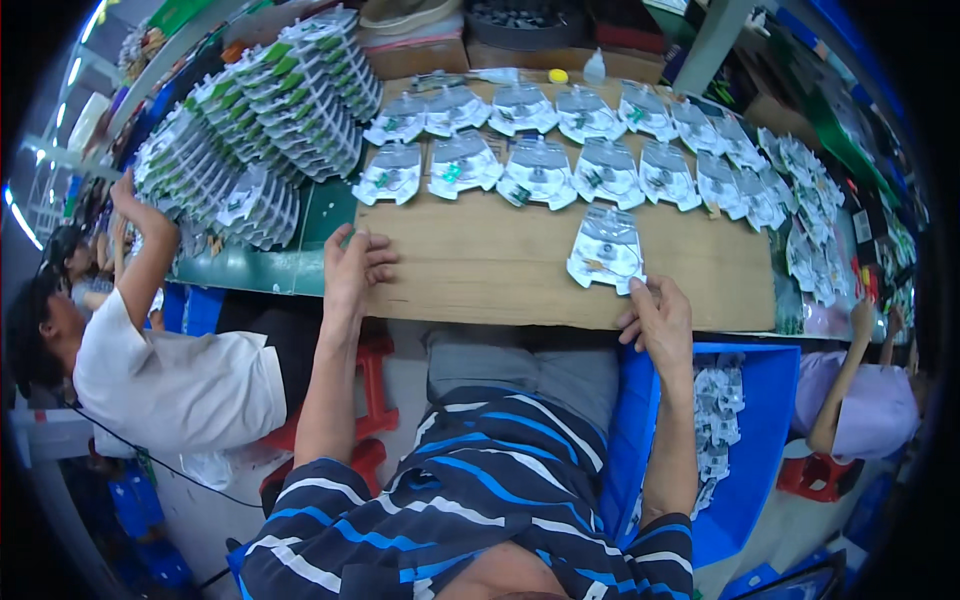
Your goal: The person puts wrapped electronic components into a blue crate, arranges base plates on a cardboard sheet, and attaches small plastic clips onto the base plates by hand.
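A white plastic housing (608,245) with a clear upper part and thin orange wires lies flat on the brown cardboard sheet (470,280). My right hand (660,322) has thumb and forefinger closed on its lower right corner. My left hand (354,268) rests at the left edge of the cardboard, fingers apart and slightly curled, holding nothing. Beyond my hands stand two rows of similar housings, among them one with a green piece (464,168) and one with dark wires (536,175).
Tall stacks of white and green housings (270,110) rise at the left. More housings (812,215) are heaped at the right. A blue bin (760,440) with housings stands beside my right arm. A yellow cap (558,76) and small bottle (595,66) sit behind. Co-workers sit on both sides.
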Available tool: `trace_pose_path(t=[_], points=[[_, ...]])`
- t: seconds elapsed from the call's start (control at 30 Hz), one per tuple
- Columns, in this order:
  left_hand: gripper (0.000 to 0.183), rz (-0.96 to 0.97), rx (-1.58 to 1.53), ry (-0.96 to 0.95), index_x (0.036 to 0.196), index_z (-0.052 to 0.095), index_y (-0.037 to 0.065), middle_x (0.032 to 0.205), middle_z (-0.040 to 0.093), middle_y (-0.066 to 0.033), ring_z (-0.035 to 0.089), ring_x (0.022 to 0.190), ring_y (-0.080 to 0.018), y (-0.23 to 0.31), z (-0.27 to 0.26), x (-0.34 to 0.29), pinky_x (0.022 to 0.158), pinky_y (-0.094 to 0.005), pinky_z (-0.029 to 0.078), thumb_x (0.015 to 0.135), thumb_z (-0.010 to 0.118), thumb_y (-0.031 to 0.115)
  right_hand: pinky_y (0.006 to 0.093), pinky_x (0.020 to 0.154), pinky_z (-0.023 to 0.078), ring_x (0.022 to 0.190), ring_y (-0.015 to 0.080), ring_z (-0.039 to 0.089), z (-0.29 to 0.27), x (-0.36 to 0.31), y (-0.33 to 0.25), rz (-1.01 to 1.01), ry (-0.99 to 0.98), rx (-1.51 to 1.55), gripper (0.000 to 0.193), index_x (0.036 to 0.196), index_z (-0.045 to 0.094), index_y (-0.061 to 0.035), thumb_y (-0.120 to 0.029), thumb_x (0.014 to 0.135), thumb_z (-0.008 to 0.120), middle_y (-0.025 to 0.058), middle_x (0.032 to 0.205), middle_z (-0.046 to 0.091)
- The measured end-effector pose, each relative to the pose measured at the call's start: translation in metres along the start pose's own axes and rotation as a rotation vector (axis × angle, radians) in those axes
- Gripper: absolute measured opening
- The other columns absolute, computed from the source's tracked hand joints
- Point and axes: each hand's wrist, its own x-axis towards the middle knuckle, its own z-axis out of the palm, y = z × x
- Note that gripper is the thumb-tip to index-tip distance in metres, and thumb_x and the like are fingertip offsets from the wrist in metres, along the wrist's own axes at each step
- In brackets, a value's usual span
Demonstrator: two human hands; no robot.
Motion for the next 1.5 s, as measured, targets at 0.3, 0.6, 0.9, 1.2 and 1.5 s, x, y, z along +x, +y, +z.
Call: trace_pose_path(t=[0.3, 0.6, 0.9, 1.2, 1.5], points=[[0.039, -0.328, 0.049, -0.332, 0.091, 0.053, 0.006, 0.079, 0.063, -0.0089, 0.047, 0.051, -0.0095, -0.001, -0.102, 0.162, 0.039, -0.0213, 0.031, 0.108, 0.042, 0.039, 0.0300, 0.048, 0.049, 0.057, 0.0172, 0.067, -0.048, -0.044, 0.008, -0.133, 0.117, 0.076, 0.032, 0.100, 0.060, 0.0051, -0.024, 0.104, 0.048, 0.0138, 0.077, 0.068], [0.028, -0.018, 0.487, -0.153, 0.109, 0.058, 0.003, 0.089, 0.071, -0.0075, 0.063, 0.067, -0.0102, 0.011, -0.075, 0.115, 0.050, -0.0210, 0.042, 0.105, 0.049, 0.029, 0.0388, 0.078, 0.054, 0.089, 0.0294, 0.068, -0.154, -0.127, 0.149, -0.264, 0.333, -0.675, 0.021, 0.112, 0.070, -0.0079, -0.013, 0.093, 0.061, 0.0123, 0.099, 0.070], [0.026, 0.218, 0.586, -0.144, 0.113, 0.057, 0.005, 0.084, 0.068, -0.0073, 0.062, 0.063, -0.0094, 0.036, -0.075, 0.005, 0.052, -0.0198, 0.045, 0.106, 0.053, 0.029, 0.0471, 0.078, 0.054, 0.093, 0.0398, 0.068, -0.082, -0.083, 0.252, -0.161, -0.220, -0.875, 0.016, 0.089, 0.071, -0.0001, -0.006, 0.080, 0.060, 0.0216, 0.091, 0.068], [0.029, 0.328, 0.631, -0.481, 0.115, 0.061, 0.001, 0.072, 0.056, 0.0000, 0.048, 0.056, -0.0051, 0.041, 0.064, -0.082, 0.050, -0.0199, 0.037, 0.107, 0.052, 0.027, 0.0465, 0.077, 0.055, 0.090, 0.0398, 0.069, -0.074, -0.073, 0.277, -0.146, -0.106, -0.818, 0.016, 0.095, 0.071, -0.0010, -0.009, 0.085, 0.062, 0.0211, 0.092, 0.071], [0.022, 0.349, 0.745, -1.416, 0.111, 0.066, 0.004, 0.066, 0.059, -0.0065, 0.057, 0.059, -0.0122, -0.034, 0.288, -0.206, 0.055, -0.0290, 0.045, 0.104, 0.057, 0.022, 0.0482, 0.082, 0.053, 0.091, 0.0358, 0.069, -0.135, -0.150, 0.093, -0.407, 0.263, -0.288, 0.035, 0.110, 0.068, -0.0004, -0.031, 0.093, 0.064, 0.0191, 0.094, 0.071]])
